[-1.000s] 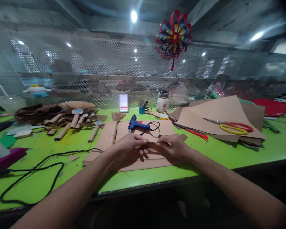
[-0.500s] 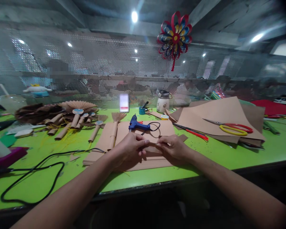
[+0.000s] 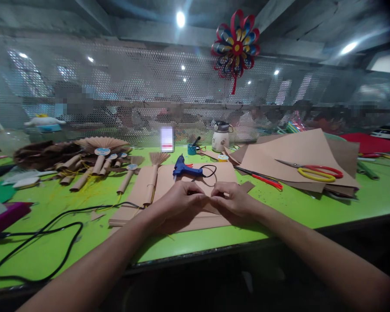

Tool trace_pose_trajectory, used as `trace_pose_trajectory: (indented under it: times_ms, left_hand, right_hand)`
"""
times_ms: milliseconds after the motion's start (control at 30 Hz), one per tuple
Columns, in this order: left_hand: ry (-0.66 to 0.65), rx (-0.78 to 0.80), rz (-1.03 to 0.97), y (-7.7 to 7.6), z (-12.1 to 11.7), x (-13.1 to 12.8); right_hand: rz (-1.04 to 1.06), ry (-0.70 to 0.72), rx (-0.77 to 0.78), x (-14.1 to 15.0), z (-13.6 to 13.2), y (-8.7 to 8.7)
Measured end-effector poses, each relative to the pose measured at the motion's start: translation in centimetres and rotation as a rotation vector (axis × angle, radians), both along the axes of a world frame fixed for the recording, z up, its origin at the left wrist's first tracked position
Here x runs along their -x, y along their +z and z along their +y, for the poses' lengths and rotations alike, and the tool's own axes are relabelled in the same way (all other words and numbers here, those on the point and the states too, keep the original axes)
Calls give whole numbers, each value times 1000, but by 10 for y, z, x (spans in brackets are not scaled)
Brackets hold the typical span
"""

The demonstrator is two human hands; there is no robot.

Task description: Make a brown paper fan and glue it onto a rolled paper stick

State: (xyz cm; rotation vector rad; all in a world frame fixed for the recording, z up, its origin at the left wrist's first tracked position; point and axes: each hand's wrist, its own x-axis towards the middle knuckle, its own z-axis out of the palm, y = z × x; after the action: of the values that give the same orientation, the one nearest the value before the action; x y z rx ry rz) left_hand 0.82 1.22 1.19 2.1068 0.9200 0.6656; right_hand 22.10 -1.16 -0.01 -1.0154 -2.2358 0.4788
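Note:
Over a stack of brown paper (image 3: 195, 223), my left hand (image 3: 185, 197) and my right hand (image 3: 232, 199) meet at the fingertips. Both are closed in a pinch, thumbs against fingers. What they hold is mostly hidden by the fingers and too small to name. Just beyond my left hand, a blue hot glue gun (image 3: 190, 168) lies on the paper with its cord looped to the right. Left of it rests a paper roll with a pleated fan top (image 3: 152, 180).
Several rolled paper pieces with pleated tops (image 3: 99, 162) lie at the left, near a black cable (image 3: 79, 234). Scissors with red and yellow handles (image 3: 315, 171) sit on brown sheets (image 3: 289, 151) at the right. A phone (image 3: 167, 139) and a bottle (image 3: 221, 138) stand behind.
My fingertips have come together; half a second ago a thin brown strip showed between them. My left fingers have curled in. The view has shifted slightly.

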Motion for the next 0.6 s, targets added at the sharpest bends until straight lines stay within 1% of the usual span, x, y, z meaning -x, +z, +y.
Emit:
trace_pose_trajectory:
  times_ms: [100,200,333,433,600]
  left_hand:
    - [-7,-39,12,-3,1,0]
    - [9,-91,44,-2,0,0]
    - [30,-167,102,1,-2,-1]
    - [22,-210,102,2,-4,-2]
    - [-31,-169,56,5,-9,-3]
  right_hand:
    - [-27,31,-43,0,-2,1]
    - [-34,52,-73,0,-2,1]
    - [-14,51,-59,2,-1,1]
    - [12,58,-39,3,-1,1]
    - [-1,31,-90,2,-3,0]
